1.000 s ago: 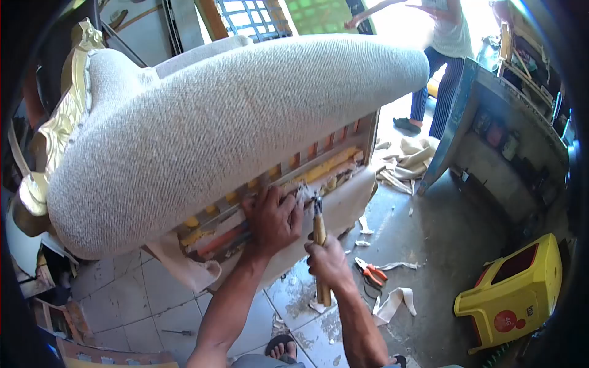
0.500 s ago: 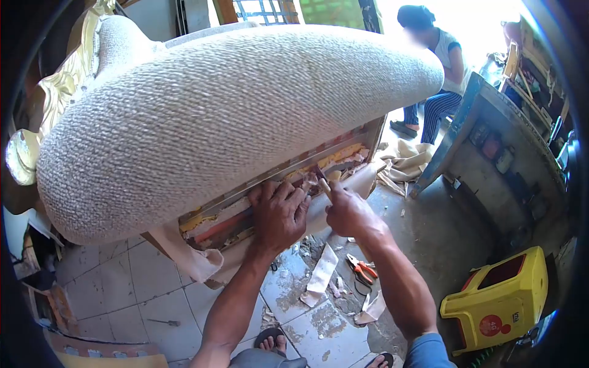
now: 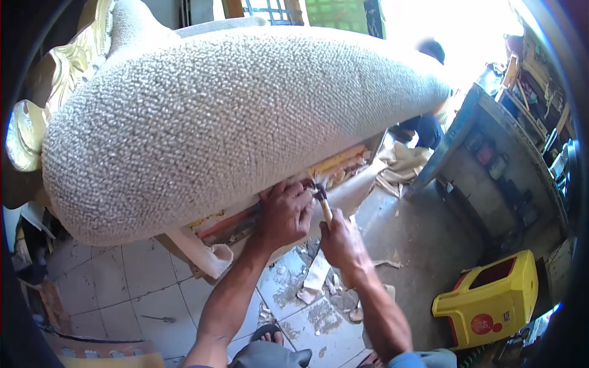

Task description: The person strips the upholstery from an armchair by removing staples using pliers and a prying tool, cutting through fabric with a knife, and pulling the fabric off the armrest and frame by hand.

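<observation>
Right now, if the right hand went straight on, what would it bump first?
The right hand leads with its hammer, probably meeting the exposed frame under the bulging textured upholstery first, though depth is unclear.

Pale tiled floor, fabric scraps, slim tool, tipped yellow stool

Single head-worn camera faces forward and steeply down along forearms. Very wide view, dark at curved edges. Left hand and right hand near, around mid-frame; sofa close, filling much of upper half; floor below; bright opening farther, top right.
</observation>
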### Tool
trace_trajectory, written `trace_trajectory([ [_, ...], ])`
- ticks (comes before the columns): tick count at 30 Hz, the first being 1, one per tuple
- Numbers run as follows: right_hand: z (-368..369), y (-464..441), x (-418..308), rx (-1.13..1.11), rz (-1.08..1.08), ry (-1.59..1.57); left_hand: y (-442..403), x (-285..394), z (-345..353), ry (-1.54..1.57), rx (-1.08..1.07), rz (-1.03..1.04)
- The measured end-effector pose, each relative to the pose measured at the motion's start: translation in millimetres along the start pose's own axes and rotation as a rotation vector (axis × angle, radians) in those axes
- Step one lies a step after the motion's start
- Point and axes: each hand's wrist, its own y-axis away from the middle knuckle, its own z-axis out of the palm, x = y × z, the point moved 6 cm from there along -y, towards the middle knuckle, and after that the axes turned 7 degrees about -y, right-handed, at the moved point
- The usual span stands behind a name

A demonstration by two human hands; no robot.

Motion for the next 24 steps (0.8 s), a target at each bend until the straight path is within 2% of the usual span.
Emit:
trace_trajectory([
  [2,19,16,5,0.043,0.022,-0.076,7,5,-3,-0.083,-0.154,0.015],
  [3,20,6,4,0.031,0.061,-0.063,-1,1,-2,-0.104,-0.126,0.041],
  [5,12,4,9,-0.003,0.124,-0.024,12,5,0,-0.142,-0.083,-0.041],
  [7,3,-2,17,-0.153,0.112,-0.05,17,7,-1,-0.21,-0.148,-0.042],
  [8,-7,-4,16,-0.113,0.035,-0.099,17,6,-2,-0.2,-0.107,-0.039],
  [9,-15,-8,13,-0.049,-0.045,0.018,20,7,-4,-0.186,-0.072,-0.045],
  [12,-32,-13,-16,0.021,-0.032,0.165,20,5,-5,-0.135,-0.069,-0.053],
  [13,-28,-13,-18,0.026,-0.028,0.165,20,6,-4,-0.13,-0.07,-0.048],
  [15,-12,-17,-26,0.001,-0.131,0.374,20,4,-5,-0.075,-0.043,-0.04],
  [20,4,-9,-30,0.14,-0.258,0.525,21,3,-8,-0.083,-0.053,-0.057],
  [23,1,-7,-28,0.024,-0.194,0.402,15,1,-8,-0.049,-0.066,-0.068],
  [24,0,4,-26,0.0,-0.243,0.368,20,3,-10,-0.013,-0.071,-0.078],
])
